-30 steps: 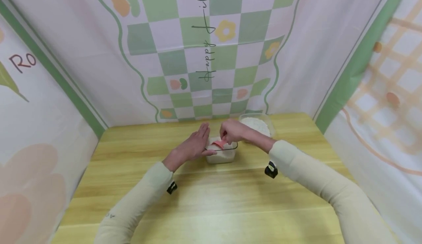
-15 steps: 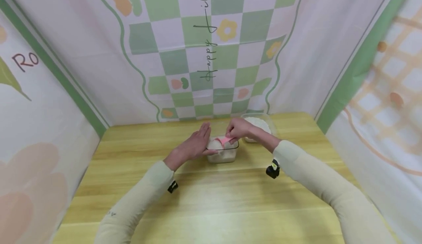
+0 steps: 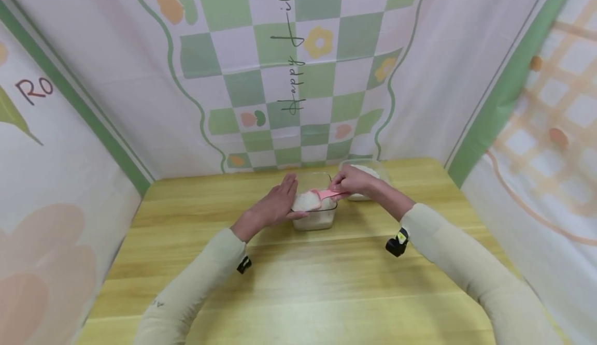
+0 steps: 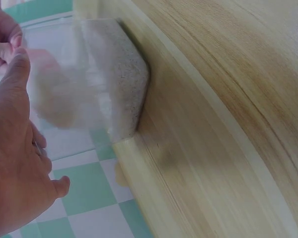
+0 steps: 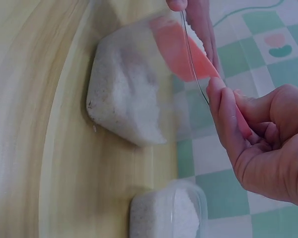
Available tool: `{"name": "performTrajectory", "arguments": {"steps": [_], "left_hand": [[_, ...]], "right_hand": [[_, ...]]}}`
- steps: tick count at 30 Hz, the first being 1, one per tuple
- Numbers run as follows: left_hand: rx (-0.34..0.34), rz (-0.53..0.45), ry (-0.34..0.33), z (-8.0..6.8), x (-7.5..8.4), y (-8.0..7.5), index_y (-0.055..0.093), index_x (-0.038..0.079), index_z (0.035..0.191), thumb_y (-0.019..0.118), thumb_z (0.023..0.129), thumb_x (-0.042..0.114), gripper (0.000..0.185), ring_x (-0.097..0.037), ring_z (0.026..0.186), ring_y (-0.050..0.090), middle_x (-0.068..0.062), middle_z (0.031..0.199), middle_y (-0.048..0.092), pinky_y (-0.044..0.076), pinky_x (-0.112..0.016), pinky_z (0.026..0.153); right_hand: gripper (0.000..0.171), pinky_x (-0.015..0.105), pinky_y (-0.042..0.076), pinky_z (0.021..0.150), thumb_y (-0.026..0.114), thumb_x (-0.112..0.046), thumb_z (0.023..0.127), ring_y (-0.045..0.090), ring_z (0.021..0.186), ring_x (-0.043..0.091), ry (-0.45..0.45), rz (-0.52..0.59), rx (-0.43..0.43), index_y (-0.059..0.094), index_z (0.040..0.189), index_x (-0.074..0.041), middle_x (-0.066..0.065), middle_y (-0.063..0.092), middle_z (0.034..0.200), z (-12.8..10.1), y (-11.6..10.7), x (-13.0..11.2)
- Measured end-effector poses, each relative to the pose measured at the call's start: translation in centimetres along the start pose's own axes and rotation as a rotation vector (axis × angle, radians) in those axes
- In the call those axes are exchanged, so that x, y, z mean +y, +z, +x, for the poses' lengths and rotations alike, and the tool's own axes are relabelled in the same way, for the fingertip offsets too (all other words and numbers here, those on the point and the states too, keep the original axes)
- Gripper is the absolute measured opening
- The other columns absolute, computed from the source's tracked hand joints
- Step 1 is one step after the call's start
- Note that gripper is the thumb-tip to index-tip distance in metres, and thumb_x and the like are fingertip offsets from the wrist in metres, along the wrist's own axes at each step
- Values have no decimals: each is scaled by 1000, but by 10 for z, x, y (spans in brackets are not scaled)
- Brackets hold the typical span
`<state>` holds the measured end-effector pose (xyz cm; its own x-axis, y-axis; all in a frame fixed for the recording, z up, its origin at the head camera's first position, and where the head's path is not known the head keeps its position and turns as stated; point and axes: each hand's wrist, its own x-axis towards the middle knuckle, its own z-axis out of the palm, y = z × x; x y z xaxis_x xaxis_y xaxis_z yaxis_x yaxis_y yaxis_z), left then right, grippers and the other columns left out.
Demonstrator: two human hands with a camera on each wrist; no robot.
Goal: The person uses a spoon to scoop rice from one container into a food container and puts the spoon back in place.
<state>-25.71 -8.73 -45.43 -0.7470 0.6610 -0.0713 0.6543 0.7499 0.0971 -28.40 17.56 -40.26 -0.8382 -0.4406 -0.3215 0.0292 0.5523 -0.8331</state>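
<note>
A clear rectangular container (image 3: 313, 224) holding white, rice-like grains stands on the table. My left hand (image 3: 275, 202) rests along its left side, fingers straight and thumb at the front rim. Over the container, my right hand (image 3: 351, 181) pinches the handle of a pink scoop (image 3: 328, 193). White grains (image 3: 306, 201) are heaped in the scoop's bowl, which lies just by the left hand. In the right wrist view, the scoop (image 5: 176, 47) is level with the rim, and thumb and fingers of the right hand (image 5: 273, 141) close round its handle.
A second clear container (image 3: 359, 197) of white grains stands behind and to the right, partly hidden by the right forearm. The wooden table (image 3: 298, 288) reaches back to a checkered curtain (image 3: 298, 75). Black wrist cameras (image 3: 397, 243) hang below both sleeves.
The right hand has moved to the right and drawn the scoop up out of the grains; its bowl now shows a white heap. The left hand stays at the container's side.
</note>
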Motion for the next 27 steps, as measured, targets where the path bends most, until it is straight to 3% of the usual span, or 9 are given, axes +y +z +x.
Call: {"name": "performTrajectory", "arguments": {"steps": [4, 8, 14, 27], "left_hand": [[7, 2, 8, 0, -1, 1, 14, -9, 156, 39, 98, 67, 99, -34, 156, 4, -26, 166, 5, 28, -47, 122], [8, 4, 3, 0, -1, 2, 12, -9, 156, 38, 98, 67, 99, -34, 156, 3, -26, 166, 3, 27, -46, 122], [8, 4, 2, 0, -1, 2, 12, -9, 156, 39, 98, 67, 100, -33, 156, 3, -25, 166, 1, 28, -46, 122], [-10, -26, -3, -1, 3, -3, 12, -8, 157, 41, 97, 67, 100, -32, 156, 3, -24, 167, 3, 28, -48, 121]], "right_hand": [[18, 19, 57, 64, 55, 9, 93, 69, 64, 8, 39, 88, 28, 67, 101, 19, 12, 66, 88, -3, -4, 6], [26, 22, 60, 73, 50, 12, 94, 69, 68, 9, 64, 198, 46, 61, 115, 23, 11, 62, 89, -6, -8, 11], [32, 26, 60, 82, 48, 10, 97, 71, 74, 11, 72, 281, 50, 53, 125, 26, 12, 62, 90, -11, -14, 17], [34, 19, 59, 72, 47, 6, 100, 73, 76, 12, 66, 335, 72, 49, 128, 25, 13, 71, 86, -23, -19, 22]]}}
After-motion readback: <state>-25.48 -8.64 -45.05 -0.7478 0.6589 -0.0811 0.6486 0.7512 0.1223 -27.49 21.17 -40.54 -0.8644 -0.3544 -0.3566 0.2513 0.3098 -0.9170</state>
